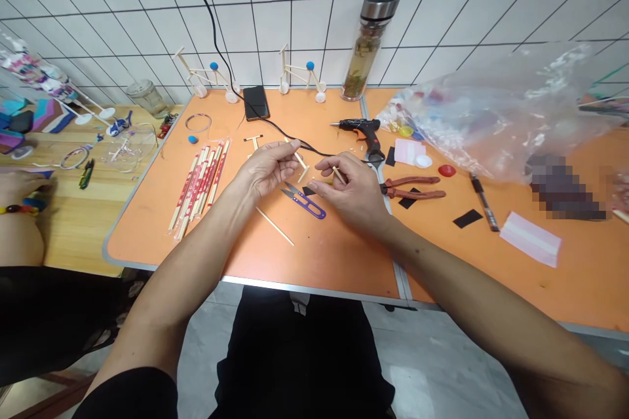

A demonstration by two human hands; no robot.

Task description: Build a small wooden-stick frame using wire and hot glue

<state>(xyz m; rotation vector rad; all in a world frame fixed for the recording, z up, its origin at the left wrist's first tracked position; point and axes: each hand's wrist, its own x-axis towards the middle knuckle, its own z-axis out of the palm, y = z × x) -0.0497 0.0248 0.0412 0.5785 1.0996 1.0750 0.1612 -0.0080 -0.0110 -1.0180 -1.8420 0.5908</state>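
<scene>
My left hand pinches a small T-shaped piece of wooden stick between thumb and forefinger. Close by on the right, my right hand is curled around a short cut stick, only part of which shows. Purple thread snips lie on the table just below the two hands. A thin bare stick rests nearer to me. Behind my left hand is another small stick assembly with a dark-tipped crossbar, partly hidden.
Wrapped chopsticks lie at left. A glue gun, pliers, a pen and a plastic bag are at right. Along the wall stand two stick bicycles, a phone and a glass bottle. Another person's arm is at far left.
</scene>
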